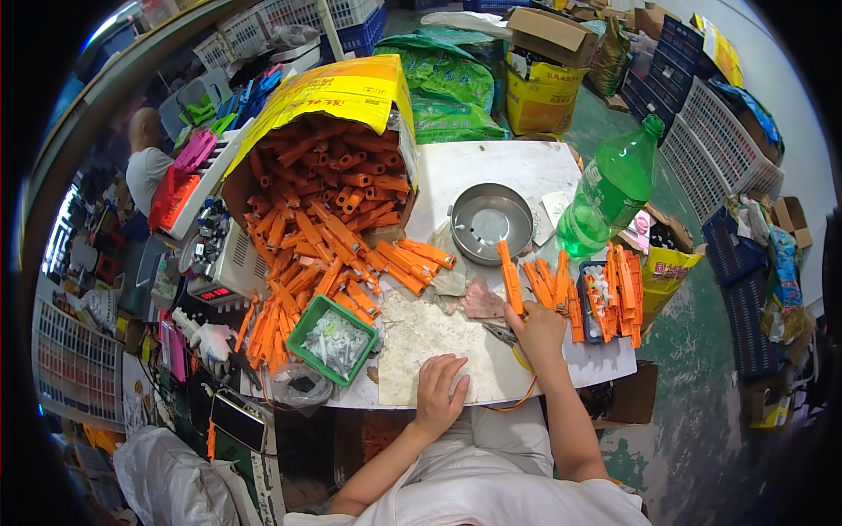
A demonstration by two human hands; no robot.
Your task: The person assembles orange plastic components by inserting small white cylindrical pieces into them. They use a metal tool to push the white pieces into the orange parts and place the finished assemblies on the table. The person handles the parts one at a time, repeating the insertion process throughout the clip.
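Observation:
My right hand (539,335) is closed on the lower end of a slim orange plastic part (510,273), held over the right side of the white table. Beside that hand, several similar orange parts (545,282) lie in a row. Pliers (502,334) lie by its fingers, partly hidden. My left hand (441,391) rests at the table's front edge, fingers loosely extended, with nothing visible in it. Between and ahead of the hands lies a stained pale work sheet (421,337). A large pile of orange parts (324,210) spills from a yellow carton on the left.
A green tray (373,344) holds small whitish pieces. Behind the work sheet stands a round metal bowl (491,215); a green bottle (614,184) is to its right. A dark bin (589,302) of small pieces has orange parts alongside. Another person (147,158) is far left.

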